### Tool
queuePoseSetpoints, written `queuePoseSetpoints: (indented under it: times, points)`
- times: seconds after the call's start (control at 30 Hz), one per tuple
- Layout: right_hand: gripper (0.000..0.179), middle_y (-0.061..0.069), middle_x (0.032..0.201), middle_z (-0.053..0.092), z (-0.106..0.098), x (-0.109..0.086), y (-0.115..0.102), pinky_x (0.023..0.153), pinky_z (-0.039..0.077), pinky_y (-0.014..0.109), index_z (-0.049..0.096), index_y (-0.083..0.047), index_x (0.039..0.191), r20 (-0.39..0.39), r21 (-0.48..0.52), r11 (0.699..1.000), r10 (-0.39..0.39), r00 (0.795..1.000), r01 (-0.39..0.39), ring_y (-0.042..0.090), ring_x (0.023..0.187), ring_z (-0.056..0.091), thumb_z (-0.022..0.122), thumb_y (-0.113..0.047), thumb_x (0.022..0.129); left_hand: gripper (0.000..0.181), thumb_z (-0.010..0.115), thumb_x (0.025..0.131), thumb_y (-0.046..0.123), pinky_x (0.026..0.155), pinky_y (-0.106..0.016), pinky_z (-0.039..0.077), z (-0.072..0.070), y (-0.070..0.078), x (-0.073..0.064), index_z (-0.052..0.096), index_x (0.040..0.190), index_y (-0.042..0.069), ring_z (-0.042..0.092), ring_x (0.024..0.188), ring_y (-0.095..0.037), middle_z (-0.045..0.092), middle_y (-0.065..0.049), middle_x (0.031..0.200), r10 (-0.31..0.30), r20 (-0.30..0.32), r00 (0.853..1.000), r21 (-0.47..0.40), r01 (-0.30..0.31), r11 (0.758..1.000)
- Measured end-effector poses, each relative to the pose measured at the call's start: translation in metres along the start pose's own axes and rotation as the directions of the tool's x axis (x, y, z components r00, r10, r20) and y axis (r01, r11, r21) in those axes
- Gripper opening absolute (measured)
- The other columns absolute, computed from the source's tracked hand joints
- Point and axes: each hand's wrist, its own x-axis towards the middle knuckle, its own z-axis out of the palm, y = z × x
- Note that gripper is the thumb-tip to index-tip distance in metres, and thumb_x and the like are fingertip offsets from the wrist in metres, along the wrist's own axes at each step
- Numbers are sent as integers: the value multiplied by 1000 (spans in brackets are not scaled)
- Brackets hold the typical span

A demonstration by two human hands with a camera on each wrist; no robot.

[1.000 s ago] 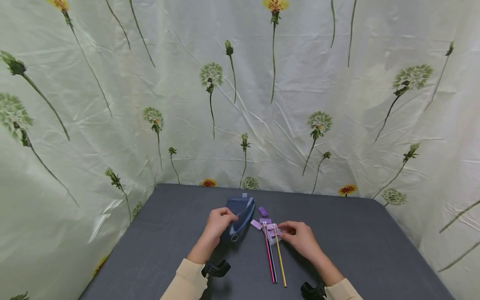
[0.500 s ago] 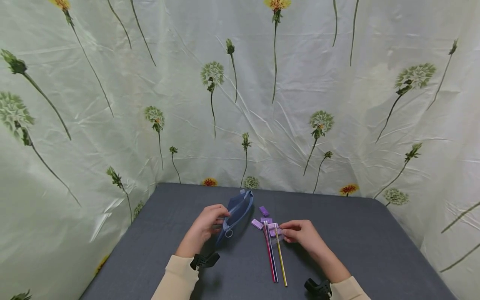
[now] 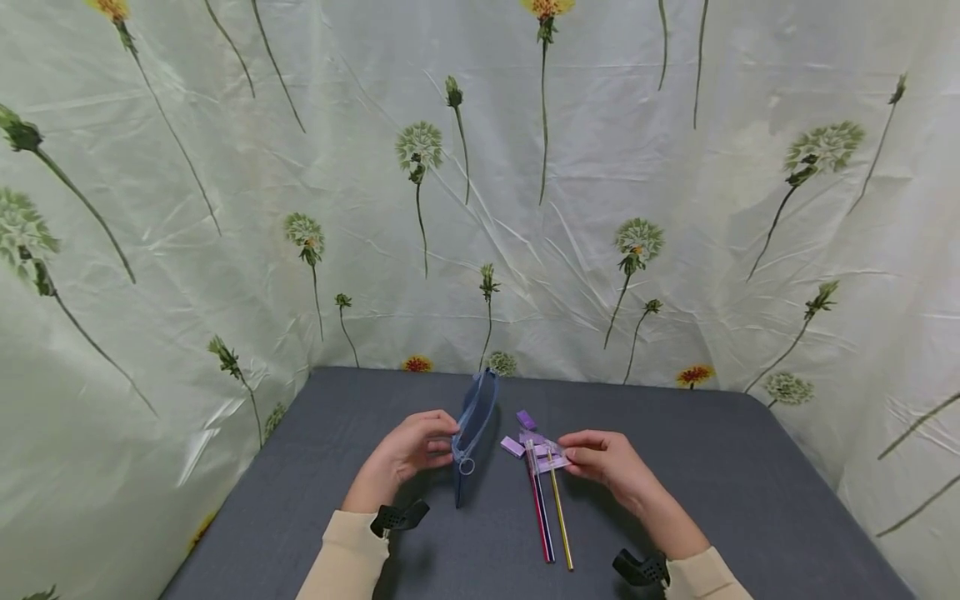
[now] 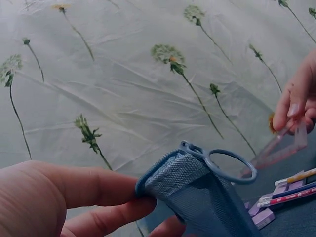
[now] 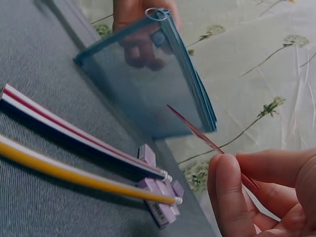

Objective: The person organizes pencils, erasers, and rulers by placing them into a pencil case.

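Observation:
My left hand (image 3: 412,450) pinches the edge of a blue see-through zip pouch (image 3: 474,425) between thumb and fingers. The pouch stands on end, its mouth gaping toward the right, and a ring (image 4: 232,167) hangs from its zipper. My right hand (image 3: 611,467) pinches a clear, pink-tinted set square (image 4: 279,157) by one corner, above the pencils. A red pencil (image 3: 538,517), a dark blue pencil (image 3: 548,525) and a yellow pencil (image 3: 561,521) lie below it, their eraser ends on small purple blocks (image 5: 157,207) that look like erasers.
More purple blocks lie around, one farther back (image 3: 527,420) and one to the left (image 3: 512,447). Dark grey cloth covers the table (image 3: 337,467). A pale curtain (image 3: 360,167) with dandelion prints hangs behind and beside it.
My left hand has moved left and turned the pouch from lying tilted to upright, with its mouth wider. My right hand has raised the set square slightly off the pile.

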Motion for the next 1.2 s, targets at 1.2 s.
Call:
queuePoseSetpoints:
  times: [1.2]
  points:
    - [26, 24, 100, 70, 64, 19, -55, 80, 59, 35, 68, 13, 113, -111, 1, 996, -86, 990, 86, 18, 78, 73, 71, -3, 92, 16, 57, 93, 11, 64, -45, 61, 41, 11, -13, 52, 78, 8, 68, 85, -32, 58, -27, 116, 40, -125, 991, 169, -19, 985]
